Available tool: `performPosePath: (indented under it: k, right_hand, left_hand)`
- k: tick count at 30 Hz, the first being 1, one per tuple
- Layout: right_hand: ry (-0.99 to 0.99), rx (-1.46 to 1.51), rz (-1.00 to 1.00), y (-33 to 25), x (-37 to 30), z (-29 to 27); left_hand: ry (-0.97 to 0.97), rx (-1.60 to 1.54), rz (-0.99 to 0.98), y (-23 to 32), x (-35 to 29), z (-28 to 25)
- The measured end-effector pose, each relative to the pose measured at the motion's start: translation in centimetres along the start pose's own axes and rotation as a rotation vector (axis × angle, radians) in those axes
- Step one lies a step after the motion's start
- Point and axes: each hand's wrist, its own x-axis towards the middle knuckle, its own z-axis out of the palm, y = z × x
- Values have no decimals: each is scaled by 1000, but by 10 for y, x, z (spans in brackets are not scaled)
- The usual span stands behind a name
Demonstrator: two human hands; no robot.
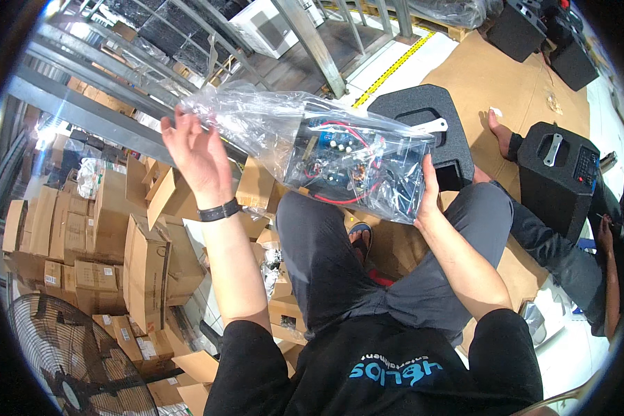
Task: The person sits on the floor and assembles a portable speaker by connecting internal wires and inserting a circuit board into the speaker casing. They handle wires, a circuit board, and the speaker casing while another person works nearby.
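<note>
A clear plastic bag [256, 125] stretches across the space above my knees. Inside it is an electronic circuit module [343, 163] with red wires, a blue part and a dark panel at its right end. My right hand [428, 193] grips that end through the plastic, thumb on the near side. My left hand [200, 156] is raised at the bag's loose, crumpled left end, its fingers apart and against or just beside the film. A black speaker cabinet [412, 104] with a recessed handle stands just beyond the bag, partly hidden by it.
Cardboard boxes [93, 284] pile up on the left, with a black fan [69, 367] nearer me. Metal rails [104, 104] run behind them. At right another person's leg [555, 260] lies beside a second speaker [558, 173]. More speakers [516, 31] stand at far right.
</note>
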Motion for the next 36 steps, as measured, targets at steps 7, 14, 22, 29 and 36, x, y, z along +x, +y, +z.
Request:
performPosePath:
  k: [7,14,22,29,36]
  right_hand:
    - [-2,50,-38,-7,4,-3]
    - [26,137,-43,-17,1,5]
    - [3,313,-153,-46,-5,12]
    - [-38,319,-135,-61,-15,11]
    - [-136,299,85,-55,-19,20]
  left_hand:
    - [8,287,-311,-46,-83,-9]
    - [-197,-336,-789,-119,-145,39]
    - [-405,56,-613,-176,-206,35]
    - [-651,-422,-743,-171,-162,2]
    - [-664,-111,-458,-159,-122,38]
